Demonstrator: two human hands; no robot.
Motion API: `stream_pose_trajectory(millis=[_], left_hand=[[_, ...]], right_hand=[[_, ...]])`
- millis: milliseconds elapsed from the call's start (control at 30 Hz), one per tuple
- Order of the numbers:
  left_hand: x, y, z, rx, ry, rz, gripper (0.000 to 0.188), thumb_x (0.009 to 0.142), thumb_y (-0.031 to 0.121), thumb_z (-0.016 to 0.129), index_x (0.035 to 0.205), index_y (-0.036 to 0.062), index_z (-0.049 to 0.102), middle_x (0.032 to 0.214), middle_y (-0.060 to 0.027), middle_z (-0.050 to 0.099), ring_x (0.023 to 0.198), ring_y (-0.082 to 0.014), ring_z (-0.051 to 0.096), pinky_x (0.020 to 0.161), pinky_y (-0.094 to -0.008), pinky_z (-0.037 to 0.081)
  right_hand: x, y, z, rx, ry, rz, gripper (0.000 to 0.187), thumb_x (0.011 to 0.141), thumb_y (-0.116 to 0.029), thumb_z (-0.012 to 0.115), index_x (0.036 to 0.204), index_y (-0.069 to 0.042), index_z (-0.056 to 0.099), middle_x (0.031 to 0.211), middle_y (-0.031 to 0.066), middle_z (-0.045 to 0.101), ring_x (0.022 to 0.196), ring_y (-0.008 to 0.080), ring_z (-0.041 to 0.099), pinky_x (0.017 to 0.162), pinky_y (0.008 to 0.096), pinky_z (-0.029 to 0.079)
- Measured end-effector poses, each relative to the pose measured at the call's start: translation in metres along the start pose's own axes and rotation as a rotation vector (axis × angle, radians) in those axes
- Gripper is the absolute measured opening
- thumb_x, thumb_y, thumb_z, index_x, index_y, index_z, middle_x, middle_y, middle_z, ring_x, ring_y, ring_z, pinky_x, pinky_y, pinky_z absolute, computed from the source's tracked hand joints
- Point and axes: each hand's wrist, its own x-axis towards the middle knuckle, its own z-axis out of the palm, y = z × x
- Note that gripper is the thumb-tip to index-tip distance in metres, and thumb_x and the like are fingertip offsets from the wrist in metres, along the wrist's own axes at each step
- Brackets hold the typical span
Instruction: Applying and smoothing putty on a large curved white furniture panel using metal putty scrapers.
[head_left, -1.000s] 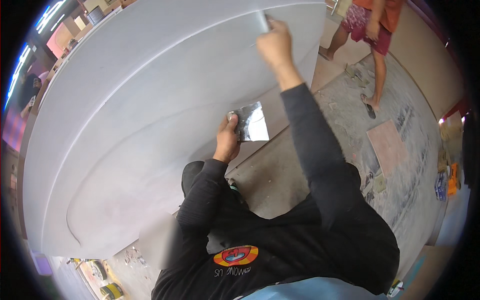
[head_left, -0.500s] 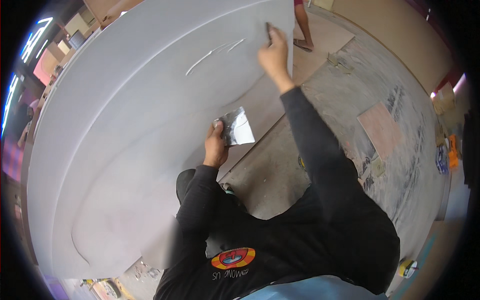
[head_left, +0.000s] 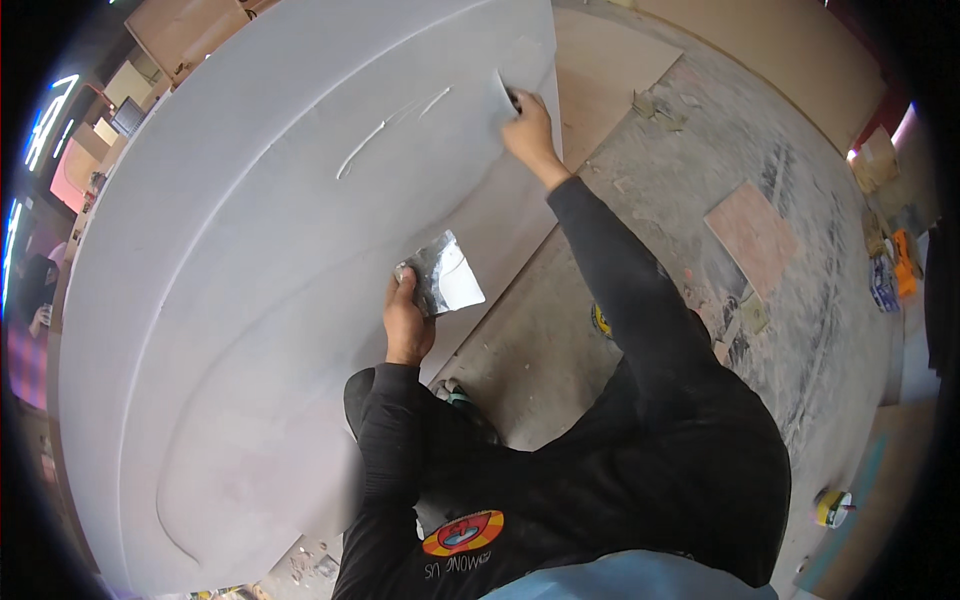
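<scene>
A large pale-grey curved panel (head_left: 290, 240) stretches across the left and middle of the view. Against its upper right part, near the edge, my right hand (head_left: 530, 138) is closed round a putty knife (head_left: 503, 88), its blade seen nearly edge-on. Thin white streaks of putty (head_left: 385, 125) lie on the panel left of that hand. Lower down, my left hand (head_left: 406, 325) grips a shiny square metal plate (head_left: 432, 282) by its left side. White putty (head_left: 460, 278) covers the plate's right half. The plate is held in front of the panel.
Dusty concrete floor (head_left: 650, 170) lies to the right, with a pinkish square board (head_left: 755, 238) and scraps on it. A yellow tub (head_left: 833, 508) stands at lower right. An orange tool (head_left: 903, 265) sits farther back. Another person (head_left: 40, 285) shows at the far left.
My right hand has moved a little down the panel, and the knife's blade now shows. The whole view has shifted slightly. The other person's leg at the top is out of sight.
</scene>
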Motion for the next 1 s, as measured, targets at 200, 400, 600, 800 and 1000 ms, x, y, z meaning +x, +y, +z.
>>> stream_pose_trajectory(millis=[200, 400, 600, 800, 1000], left_hand=[[0.008, -0.003, 0.018, -0.06, -0.014, -0.012, 0.035, 0.106, 0.025, 0.043, 0.131, 0.0012, 0.047, 0.116, -0.0088, 0.061, 0.1, -0.0202, 0.064, 0.083, -0.0372, 0.054], [0.01, 0.0, 0.013, -0.073, -0.037, -0.082, 0.03, 0.106, 0.022, 0.044, 0.127, 0.0011, 0.049, 0.113, -0.0076, 0.061, 0.097, -0.0177, 0.063, 0.085, -0.0346, 0.054], [0.02, -0.027, 0.014, 0.024, -0.109, -0.156, 0.029, 0.105, 0.022, 0.046, 0.121, -0.0012, 0.051, 0.107, -0.0074, 0.061, 0.093, -0.0166, 0.061, 0.084, -0.0326, 0.052], [0.03, -0.069, -0.014, 0.083, -0.265, -0.075, 0.036, 0.103, 0.029, 0.054, 0.132, 0.0078, 0.052, 0.118, -0.0036, 0.062, 0.106, -0.0154, 0.061, 0.088, -0.0333, 0.052], [0.022, -0.058, 0.011, 0.055, -0.157, -0.174, 0.034, 0.105, 0.022, 0.045, 0.132, 0.0027, 0.048, 0.12, -0.0101, 0.06, 0.105, -0.0214, 0.062, 0.09, -0.0369, 0.053]], right_hand=[[0.093, 0.034, -0.069, 0.02, 0.155, 0.302, 0.044, 0.077, -0.004, 0.055, 0.119, 0.0, 0.065, 0.111, 0.0236, 0.068, 0.104, 0.0367, 0.065, 0.087, 0.0404, 0.051], [0.089, 0.006, -0.042, 0.238, 0.003, 0.391, 0.049, 0.076, -0.002, 0.051, 0.123, -0.001, 0.065, 0.103, 0.0218, 0.071, 0.094, 0.031, 0.067, 0.082, 0.0377, 0.051], [-0.027, -0.113, 0.017, 0.092, 0.018, -0.162, 0.049, 0.075, 0.0, 0.054, 0.123, 0.002, 0.063, 0.112, 0.0242, 0.063, 0.106, 0.0414, 0.059, 0.094, 0.0456, 0.046], [-0.163, -0.186, 0.047, -0.008, -0.208, -0.381, 0.055, 0.072, 0.01, 0.054, 0.127, 0.003, 0.056, 0.129, 0.0173, 0.053, 0.122, 0.0417, 0.045, 0.105, 0.0484, 0.039], [-0.106, -0.092, -0.003, 0.078, -0.174, -0.31, 0.052, 0.075, 0.01, 0.049, 0.127, 0.005, 0.058, 0.128, 0.0215, 0.057, 0.123, 0.0377, 0.052, 0.106, 0.0423, 0.042]])
